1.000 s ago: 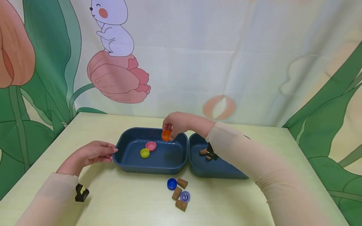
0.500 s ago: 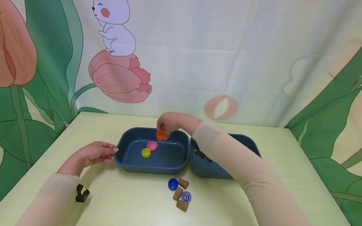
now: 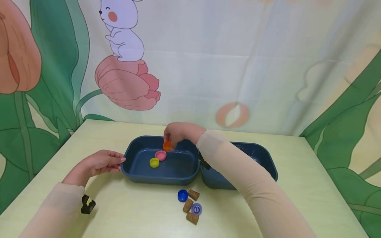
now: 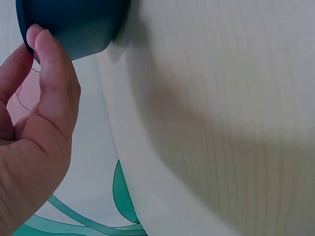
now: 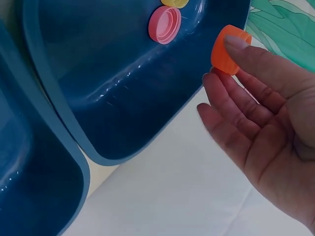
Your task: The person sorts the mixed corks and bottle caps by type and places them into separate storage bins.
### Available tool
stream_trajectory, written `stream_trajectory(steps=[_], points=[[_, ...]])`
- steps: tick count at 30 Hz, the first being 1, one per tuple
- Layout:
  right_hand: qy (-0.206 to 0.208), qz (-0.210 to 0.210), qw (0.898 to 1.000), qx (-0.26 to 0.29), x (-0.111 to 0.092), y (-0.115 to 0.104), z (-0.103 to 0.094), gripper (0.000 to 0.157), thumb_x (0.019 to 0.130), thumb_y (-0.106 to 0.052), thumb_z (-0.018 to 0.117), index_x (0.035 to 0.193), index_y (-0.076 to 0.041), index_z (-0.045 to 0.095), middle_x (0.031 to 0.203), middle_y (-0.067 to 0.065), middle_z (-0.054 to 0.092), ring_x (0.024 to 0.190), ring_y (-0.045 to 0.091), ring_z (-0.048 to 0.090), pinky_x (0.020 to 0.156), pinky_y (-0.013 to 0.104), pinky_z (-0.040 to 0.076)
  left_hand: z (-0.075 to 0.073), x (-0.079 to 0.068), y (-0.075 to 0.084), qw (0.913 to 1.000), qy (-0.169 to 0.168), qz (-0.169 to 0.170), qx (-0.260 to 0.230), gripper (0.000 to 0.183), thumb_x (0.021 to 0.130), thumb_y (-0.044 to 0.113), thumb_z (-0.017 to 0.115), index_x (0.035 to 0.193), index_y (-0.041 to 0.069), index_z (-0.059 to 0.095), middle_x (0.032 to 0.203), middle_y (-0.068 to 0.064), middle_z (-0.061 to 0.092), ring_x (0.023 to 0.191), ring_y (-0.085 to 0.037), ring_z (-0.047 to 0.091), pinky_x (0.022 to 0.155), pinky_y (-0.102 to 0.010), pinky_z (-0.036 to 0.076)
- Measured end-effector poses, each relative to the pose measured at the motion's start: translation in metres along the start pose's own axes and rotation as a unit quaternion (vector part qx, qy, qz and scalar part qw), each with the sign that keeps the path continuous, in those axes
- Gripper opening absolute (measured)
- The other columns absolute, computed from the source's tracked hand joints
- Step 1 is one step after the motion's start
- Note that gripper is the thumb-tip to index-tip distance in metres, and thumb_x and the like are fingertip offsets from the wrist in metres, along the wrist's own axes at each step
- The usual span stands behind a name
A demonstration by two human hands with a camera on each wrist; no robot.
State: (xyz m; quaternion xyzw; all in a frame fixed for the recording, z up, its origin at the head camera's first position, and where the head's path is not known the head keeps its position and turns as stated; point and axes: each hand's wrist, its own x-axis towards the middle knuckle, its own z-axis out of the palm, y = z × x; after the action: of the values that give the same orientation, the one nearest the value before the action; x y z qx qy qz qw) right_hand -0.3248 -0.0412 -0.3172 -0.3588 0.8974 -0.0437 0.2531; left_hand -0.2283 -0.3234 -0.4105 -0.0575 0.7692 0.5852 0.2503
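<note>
My right hand (image 3: pixel 176 135) pinches an orange bottle cap (image 5: pixel 230 50) between thumb and fingers, over the far side of the left dark blue tray (image 3: pixel 160 180). Inside that tray lie a pink cap (image 3: pixel 160 155) and a yellow cap (image 3: pixel 154 162), side by side. At the tray's left end, my left hand (image 3: pixel 105 161) pinches the rim with thumb and fingertips; the left wrist view shows the fingers (image 4: pixel 51 64) right at this edge.
A second dark blue tray (image 3: pixel 269 158) stands against the first on the right, partly hidden by the right sleeve. In front lie a blue cap (image 3: pixel 183 195), a purple cap (image 3: pixel 196 209) and several corks (image 3: pixel 192 218). A printed curtain (image 3: pixel 190 66) hangs behind the table.
My right hand has moved left with the orange cap, toward the pink cap, and sits slightly lower. The left hand keeps its place at the tray's rim.
</note>
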Motion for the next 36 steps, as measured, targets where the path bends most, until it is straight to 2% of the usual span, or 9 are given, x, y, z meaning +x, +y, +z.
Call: stream_trajectory(steps=[7,14,22,30,36], points=[[-0.002,0.026,1.000,0.013,0.007,-0.002,0.003,0.030,0.091,-0.011,0.078,0.118,-0.004,0.068,0.116,0.009,0.065,0.096,0.019,0.052,0.090,0.029,0.054,-0.002,0.002,-0.001,1.0000,0.002,-0.006,0.006,0.023,0.105,0.012,0.055,0.121,-0.004,0.056,0.081,0.004,0.064,0.074,-0.007,0.063,0.074,-0.019,0.062],[-0.037,0.066,0.997,0.007,0.016,-0.004,0.008,0.026,0.090,-0.013,0.079,0.114,-0.009,0.070,0.111,0.005,0.065,0.090,0.017,0.054,0.080,0.025,0.053,-0.002,0.002,-0.002,1.0000,-0.002,-0.003,0.002,0.019,0.105,0.012,0.055,0.118,-0.002,0.057,0.081,0.004,0.065,0.073,-0.006,0.064,0.074,-0.019,0.062],[-0.070,0.093,0.993,0.015,0.029,-0.003,0.019,0.022,0.091,-0.015,0.078,0.111,-0.009,0.071,0.103,0.003,0.066,0.088,0.017,0.056,0.099,0.033,0.057,-0.002,0.003,-0.003,1.0000,-0.004,-0.004,0.001,0.017,0.105,0.012,0.056,0.116,-0.001,0.058,0.081,0.004,0.066,0.074,-0.006,0.064,0.075,-0.020,0.062],[-0.088,0.130,0.988,0.012,0.036,-0.004,0.023,0.024,0.092,-0.015,0.077,0.114,-0.011,0.071,0.107,0.004,0.067,0.091,0.017,0.058,0.080,0.026,0.054,-0.002,0.002,-0.001,1.0000,-0.004,-0.006,0.004,0.019,0.105,0.013,0.055,0.117,-0.001,0.057,0.081,0.004,0.066,0.074,-0.006,0.064,0.074,-0.019,0.062],[-0.106,0.188,0.976,-0.024,0.037,-0.017,0.022,0.020,0.092,-0.017,0.077,0.111,-0.013,0.073,0.098,0.003,0.065,0.088,0.016,0.056,0.079,0.026,0.053,-0.002,0.002,0.000,1.0000,-0.004,-0.007,-0.001,0.016,0.105,0.013,0.056,0.115,0.000,0.058,0.080,0.004,0.066,0.073,-0.006,0.064,0.074,-0.019,0.062]])
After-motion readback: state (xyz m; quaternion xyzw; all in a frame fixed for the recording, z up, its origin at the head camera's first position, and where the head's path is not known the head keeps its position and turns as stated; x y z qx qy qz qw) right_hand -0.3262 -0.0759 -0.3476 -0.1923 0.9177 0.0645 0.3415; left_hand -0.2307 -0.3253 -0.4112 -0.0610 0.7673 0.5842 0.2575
